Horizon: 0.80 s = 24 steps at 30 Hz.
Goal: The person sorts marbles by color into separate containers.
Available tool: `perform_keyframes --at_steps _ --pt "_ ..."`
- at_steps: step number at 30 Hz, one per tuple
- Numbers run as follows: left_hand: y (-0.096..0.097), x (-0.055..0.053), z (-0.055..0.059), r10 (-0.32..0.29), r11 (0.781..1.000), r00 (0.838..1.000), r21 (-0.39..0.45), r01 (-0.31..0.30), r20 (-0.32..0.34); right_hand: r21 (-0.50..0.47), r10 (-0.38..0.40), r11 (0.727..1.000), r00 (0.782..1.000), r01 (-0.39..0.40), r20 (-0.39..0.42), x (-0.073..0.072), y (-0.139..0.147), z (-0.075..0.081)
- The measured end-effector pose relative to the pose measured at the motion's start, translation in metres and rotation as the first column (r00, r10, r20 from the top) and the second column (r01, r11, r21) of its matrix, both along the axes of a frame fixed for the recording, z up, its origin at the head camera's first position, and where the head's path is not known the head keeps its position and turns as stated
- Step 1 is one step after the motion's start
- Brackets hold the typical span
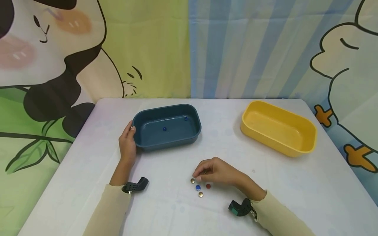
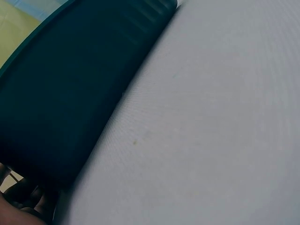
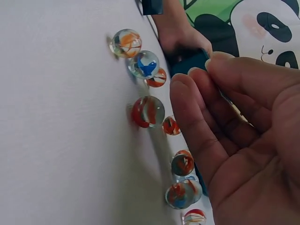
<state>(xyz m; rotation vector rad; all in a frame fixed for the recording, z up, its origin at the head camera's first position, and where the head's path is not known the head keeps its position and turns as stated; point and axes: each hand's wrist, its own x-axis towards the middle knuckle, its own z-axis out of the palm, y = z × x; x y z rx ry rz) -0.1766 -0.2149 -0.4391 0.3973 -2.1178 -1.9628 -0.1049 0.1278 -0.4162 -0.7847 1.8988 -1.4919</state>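
Observation:
My left hand (image 1: 128, 146) grips the left end of a dark blue basin (image 1: 165, 143), its thumb near the rim; curled fingers (image 2: 40, 201) show at the basin's corner in the left wrist view. Two small blue marbles (image 1: 164, 129) lie inside the basin. My right hand (image 1: 220, 171) hovers low with bent fingers, their tips right by a gold-coloured marble (image 1: 192, 180). Close below lie a blue marble (image 1: 198, 187), a red one (image 1: 208, 186) and another gold one (image 1: 200, 194). In the right wrist view, no marble shows between the fingertips, which are beside several swirled glass marbles (image 3: 148, 112).
A yellow basin (image 1: 279, 144) stands at the right on the white-covered table (image 1: 165, 203). Behind the table hangs a cartoon-printed curtain (image 1: 153, 49). Each wrist wears a black camera (image 1: 136, 186).

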Motion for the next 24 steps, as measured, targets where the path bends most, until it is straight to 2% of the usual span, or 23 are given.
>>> perform_keyframes --at_steps 6,14,24 --pt "-0.0002 0.0001 -0.0001 0.004 1.0 1.0 0.009 -0.004 -0.014 0.031 0.036 0.999 0.997 -0.034 -0.067 0.0031 -0.0001 -0.0068" --pt "0.0001 0.001 -0.0001 0.0 1.0 1.0 0.001 0.0 -0.017 0.086 0.057 0.995 0.991 -0.046 -0.125 0.0071 -0.004 -0.006" --pt "0.0014 0.0016 -0.0002 0.0 1.0 1.0 -0.027 0.0 -0.006 0.105 0.12 0.99 0.965 -0.098 -0.234 0.0099 -0.0007 -0.0069"
